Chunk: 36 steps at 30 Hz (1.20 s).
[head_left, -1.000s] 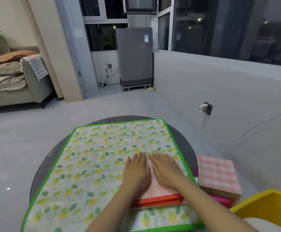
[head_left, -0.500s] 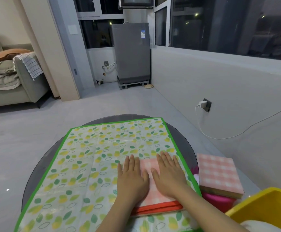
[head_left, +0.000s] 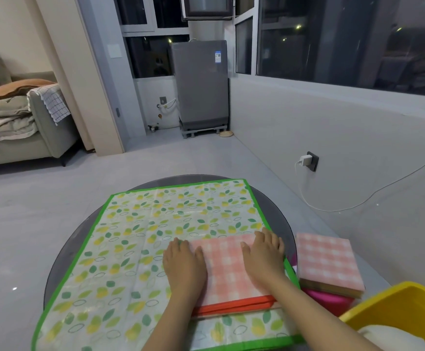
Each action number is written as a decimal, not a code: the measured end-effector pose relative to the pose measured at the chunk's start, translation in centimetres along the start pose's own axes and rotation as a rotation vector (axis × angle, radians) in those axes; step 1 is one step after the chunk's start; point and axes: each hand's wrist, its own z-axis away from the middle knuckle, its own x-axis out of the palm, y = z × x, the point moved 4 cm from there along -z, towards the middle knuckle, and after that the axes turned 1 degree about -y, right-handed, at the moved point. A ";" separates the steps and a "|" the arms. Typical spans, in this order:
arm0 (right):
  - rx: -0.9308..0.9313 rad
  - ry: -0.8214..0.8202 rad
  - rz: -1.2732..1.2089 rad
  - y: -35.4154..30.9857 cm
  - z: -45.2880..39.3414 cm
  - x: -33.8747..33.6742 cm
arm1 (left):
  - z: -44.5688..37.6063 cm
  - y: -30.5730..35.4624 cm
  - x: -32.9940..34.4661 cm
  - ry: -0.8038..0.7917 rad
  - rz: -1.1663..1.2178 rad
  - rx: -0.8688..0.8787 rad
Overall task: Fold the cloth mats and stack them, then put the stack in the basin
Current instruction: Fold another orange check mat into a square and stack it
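A folded pink checked mat [head_left: 227, 266] with an orange edge lies on a large leaf-patterned mat with a green border [head_left: 135, 244] spread over the round dark table. My left hand [head_left: 183, 264] lies flat on the pink mat's left edge. My right hand [head_left: 264, 257] presses flat on its right side. Another folded pink checked mat [head_left: 326, 262] tops a stack to the right, above a magenta one. The yellow basin [head_left: 393, 304] stands at the lower right with something white inside.
The round dark table [head_left: 62, 252] shows around the big mat. A charger and white cable [head_left: 305, 160] hang from a wall socket at the right. A grey appliance [head_left: 198, 84] stands at the back, a sofa [head_left: 16, 122] at the far left.
Both hands have slid apart across the folded pink mat, the left going left and the right going right, uncovering its middle. The camera view has shifted slightly.
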 end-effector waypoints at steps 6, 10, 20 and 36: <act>0.129 0.084 -0.401 1.6 -0.6 -2.9 | -0.2 -0.1 -2.5 0.083 0.473 -0.203; 0.105 0.079 -0.662 2.8 -0.7 -5.3 | -0.8 1.0 -3.9 -0.065 0.756 -0.191; -0.028 0.147 -0.987 6.0 -0.9 -15.5 | -2.1 10.8 -9.2 -0.275 1.071 -0.002; 0.226 0.375 -1.011 22.4 -5.3 -15.8 | -1.4 24.7 5.0 -0.304 1.063 0.111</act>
